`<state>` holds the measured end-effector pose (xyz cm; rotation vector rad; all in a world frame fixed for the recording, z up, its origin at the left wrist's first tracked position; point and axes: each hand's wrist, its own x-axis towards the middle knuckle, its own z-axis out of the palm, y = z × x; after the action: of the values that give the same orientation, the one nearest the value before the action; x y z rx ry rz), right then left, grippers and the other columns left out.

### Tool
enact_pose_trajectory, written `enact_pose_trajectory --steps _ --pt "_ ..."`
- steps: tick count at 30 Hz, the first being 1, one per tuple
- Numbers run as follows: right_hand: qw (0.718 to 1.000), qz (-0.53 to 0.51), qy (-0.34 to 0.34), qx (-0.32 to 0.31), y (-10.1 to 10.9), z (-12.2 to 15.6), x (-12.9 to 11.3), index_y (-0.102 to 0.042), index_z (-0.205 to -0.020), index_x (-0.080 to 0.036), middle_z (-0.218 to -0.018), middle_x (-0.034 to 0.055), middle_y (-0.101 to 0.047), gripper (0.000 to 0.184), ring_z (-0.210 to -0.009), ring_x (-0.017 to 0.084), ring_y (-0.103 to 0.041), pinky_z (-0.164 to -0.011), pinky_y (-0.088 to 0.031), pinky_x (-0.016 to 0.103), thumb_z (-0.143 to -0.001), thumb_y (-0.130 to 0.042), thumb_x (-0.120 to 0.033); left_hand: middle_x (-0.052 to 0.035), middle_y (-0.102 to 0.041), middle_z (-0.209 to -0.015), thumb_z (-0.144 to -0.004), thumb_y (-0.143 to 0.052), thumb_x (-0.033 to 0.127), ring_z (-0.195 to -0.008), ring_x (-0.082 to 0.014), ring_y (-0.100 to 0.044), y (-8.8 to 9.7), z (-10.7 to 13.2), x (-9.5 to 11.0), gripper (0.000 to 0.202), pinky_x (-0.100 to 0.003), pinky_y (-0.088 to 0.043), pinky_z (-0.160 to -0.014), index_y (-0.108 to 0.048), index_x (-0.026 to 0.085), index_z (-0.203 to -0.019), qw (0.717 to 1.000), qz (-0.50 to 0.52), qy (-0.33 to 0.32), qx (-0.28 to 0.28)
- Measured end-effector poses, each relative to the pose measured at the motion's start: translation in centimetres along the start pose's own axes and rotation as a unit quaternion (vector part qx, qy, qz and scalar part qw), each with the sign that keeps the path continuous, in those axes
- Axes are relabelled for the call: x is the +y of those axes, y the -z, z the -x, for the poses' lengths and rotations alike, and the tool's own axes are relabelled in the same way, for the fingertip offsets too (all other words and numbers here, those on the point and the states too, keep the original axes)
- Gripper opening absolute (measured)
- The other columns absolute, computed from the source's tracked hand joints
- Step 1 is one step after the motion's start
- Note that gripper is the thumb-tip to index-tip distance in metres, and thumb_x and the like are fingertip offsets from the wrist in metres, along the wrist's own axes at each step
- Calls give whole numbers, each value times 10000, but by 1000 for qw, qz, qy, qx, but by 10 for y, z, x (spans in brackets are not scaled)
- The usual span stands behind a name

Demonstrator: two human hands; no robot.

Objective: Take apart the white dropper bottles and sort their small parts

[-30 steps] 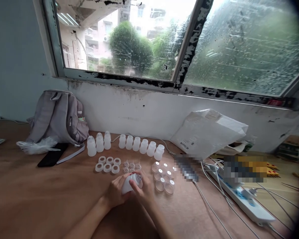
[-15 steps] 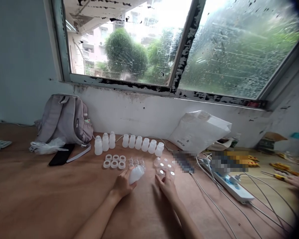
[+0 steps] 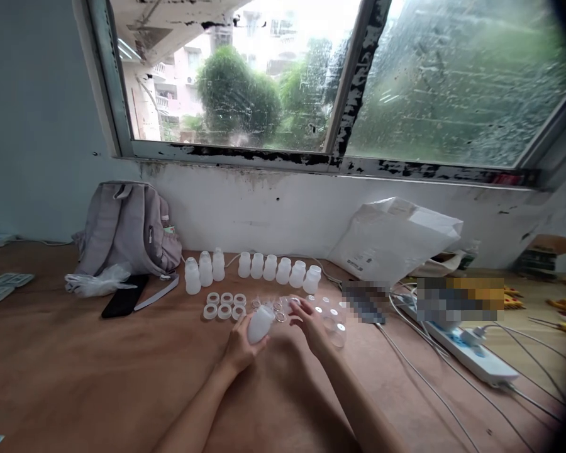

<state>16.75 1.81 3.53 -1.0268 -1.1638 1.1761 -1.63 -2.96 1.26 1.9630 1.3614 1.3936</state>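
My left hand (image 3: 240,347) is wrapped round a frosted white baby bottle (image 3: 260,324), tilted with its top up and to the right. To the right of it, my right hand (image 3: 311,327) pinches a small clear round piece with a whitish middle (image 3: 293,306), partly hidden by the fingers. Several clear silicone teats (image 3: 280,318) lie just beyond the held bottle. White screw rings (image 3: 224,311) stand in two rows left of them. Clear round pieces with white centres (image 3: 341,328) are spread to the right of my right hand.
Several open frosted bottles (image 3: 270,268) and three topped bottles (image 3: 205,269) line up along the wall. A backpack (image 3: 127,226), plastic bag (image 3: 99,280) and black phone (image 3: 125,297) lie left. A white bag (image 3: 400,239), power strip (image 3: 481,357) and cables (image 3: 408,384) occupy the right.
My right hand has moved left and away from the clear round pieces, bringing one towards the bottle. The bottle stays in my left hand, now more upright. The view has shifted slightly.
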Motion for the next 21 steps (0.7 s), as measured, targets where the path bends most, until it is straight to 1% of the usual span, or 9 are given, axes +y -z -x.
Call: enact_pose_trajectory --steps 1,3,6,8,11,14,17,21 --pt "998 -60 -11 2 -5 -5 -4 -564 -976 -230 -882 31 -584 396 -673 151 -552 -543 -438 259 -619 -661 -369 -81 -576 -945 -641 -613 306 -876 -216 -544 -1 -1 -1 429 -330 -430 -781 -512 158 -1030 1000 11 15 7" --pt "988 -147 -36 -13 -13 -14 -9 -571 -948 -241 -892 17 -594 351 -696 140 -562 -582 -450 252 -621 -677 -314 -72 -578 -932 -633 -627 325 -847 -206 -553 -4 -3 -3 479 -321 -439 -757 -484 159 -1059 997 46 54 7" --pt "971 -226 -56 -52 -14 -23 -5 -592 -892 -234 -873 5 -610 264 -741 140 -570 -646 -453 250 -642 -669 -265 -51 -589 -900 -645 -625 323 -779 -177 -569 -9 -4 -5 519 -288 -453 -692 -415 176 -1096 988 118 102 -16" --pt "961 -259 -60 -70 -11 -25 3 -594 -910 -241 -884 0 -616 266 -769 143 -571 -682 -452 256 -652 -661 -246 -47 -594 -889 -657 -615 309 -756 -167 -574 -11 -4 -6 494 -271 -451 -662 -396 179 -1081 979 161 117 -34" --pt "949 -298 -75 -79 -5 -27 17 -583 -958 -258 -914 -5 -622 315 -799 148 -575 -715 -452 265 -653 -654 -229 -47 -593 -873 -659 -616 301 -761 -169 -566 -12 -5 -7 457 -266 -441 -661 -413 174 -1048 973 183 125 -65" --pt "937 -325 -99 -84 -2 -26 25 -564 -1004 -265 -933 0 -623 364 -830 154 -576 -734 -454 278 -652 -638 -210 -47 -585 -876 -645 -634 299 -798 -177 -549 -11 -7 -8 435 -272 -428 -700 -450 167 -1016 970 185 128 -92" --pt "931 -335 -111 -92 -3 -23 24 -554 -1028 -256 -954 14 -620 371 -858 171 -575 -759 -446 315 -664 -605 -211 -52 -576 -901 -652 -631 312 -828 -180 -537 -9 -8 -9 444 -279 -421 -724 -450 163 -1029 962 206 142 -109" --pt "945 -300 -93 -93 -7 -17 13 -569 -1007 -245 -1008 33 -612 347 -912 191 -560 -791 -421 330 -661 -595 -227 -56 -573 -908 -638 -643 334 -835 -186 -533 -6 -10 -10 478 -279 -417 -721 -450 166 -1042 949 229 161 -143"
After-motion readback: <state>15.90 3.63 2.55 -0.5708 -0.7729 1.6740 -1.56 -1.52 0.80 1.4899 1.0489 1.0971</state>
